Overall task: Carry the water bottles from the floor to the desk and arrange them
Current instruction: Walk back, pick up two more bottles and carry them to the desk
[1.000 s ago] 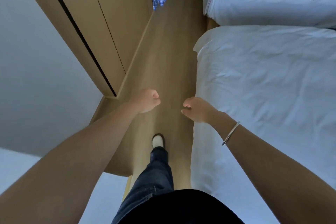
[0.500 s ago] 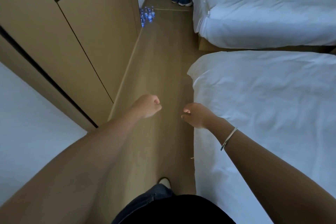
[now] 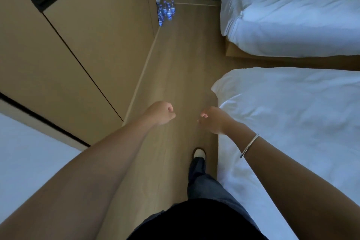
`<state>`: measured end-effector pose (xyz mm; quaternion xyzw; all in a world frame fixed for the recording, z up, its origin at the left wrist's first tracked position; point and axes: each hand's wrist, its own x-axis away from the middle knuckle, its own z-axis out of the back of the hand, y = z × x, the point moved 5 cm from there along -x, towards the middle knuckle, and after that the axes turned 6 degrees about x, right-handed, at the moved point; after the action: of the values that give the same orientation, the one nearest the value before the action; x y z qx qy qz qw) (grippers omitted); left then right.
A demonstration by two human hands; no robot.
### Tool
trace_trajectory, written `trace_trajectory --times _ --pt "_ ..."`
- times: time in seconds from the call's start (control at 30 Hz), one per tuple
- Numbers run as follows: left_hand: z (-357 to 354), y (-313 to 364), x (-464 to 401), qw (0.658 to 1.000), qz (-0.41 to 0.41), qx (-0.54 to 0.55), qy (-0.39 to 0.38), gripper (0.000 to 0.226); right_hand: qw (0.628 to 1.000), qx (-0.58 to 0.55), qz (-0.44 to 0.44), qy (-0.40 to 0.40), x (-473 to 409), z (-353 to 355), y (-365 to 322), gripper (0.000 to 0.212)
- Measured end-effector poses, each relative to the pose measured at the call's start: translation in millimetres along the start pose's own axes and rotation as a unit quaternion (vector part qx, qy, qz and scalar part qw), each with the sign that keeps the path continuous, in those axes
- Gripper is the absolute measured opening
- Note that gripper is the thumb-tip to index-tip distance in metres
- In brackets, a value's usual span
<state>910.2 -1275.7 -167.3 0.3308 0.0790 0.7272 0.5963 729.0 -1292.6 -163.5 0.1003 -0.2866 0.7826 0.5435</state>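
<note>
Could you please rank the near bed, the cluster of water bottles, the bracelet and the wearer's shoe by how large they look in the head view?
1. near bed
2. water bottles, as a cluster
3. shoe and bracelet: alike, so unranked.
The bottles stand far off, so apparent size misleads.

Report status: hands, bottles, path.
Left hand fisted, empty; right hand loosely curled, empty. Bottles clustered on floor by cabinet, far ahead. Path between cabinet and bed open.
</note>
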Motion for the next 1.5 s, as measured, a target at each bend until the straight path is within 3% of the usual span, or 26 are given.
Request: trace_trajectory --times 0.5,0.8,1.2,1.5 --pt "105 74 -251 0.999 0.013 0.016 0.041 0.029 0.998 0.033 0.048 0.007 -233 174 37 0.034" --pt "164 71 -383 0.998 0.028 0.03 0.05 0.029 0.997 0.062 0.054 -0.007 -361 232 38 0.037" --pt "312 47 -610 0.999 0.033 0.004 0.039 0.027 0.998 0.055 0.03 0.01 -590 351 -7 0.039" --pt "352 40 -730 1.0 0.023 0.014 0.006 0.025 0.999 0.038 0.011 -0.002 -701 403 -16 0.036"
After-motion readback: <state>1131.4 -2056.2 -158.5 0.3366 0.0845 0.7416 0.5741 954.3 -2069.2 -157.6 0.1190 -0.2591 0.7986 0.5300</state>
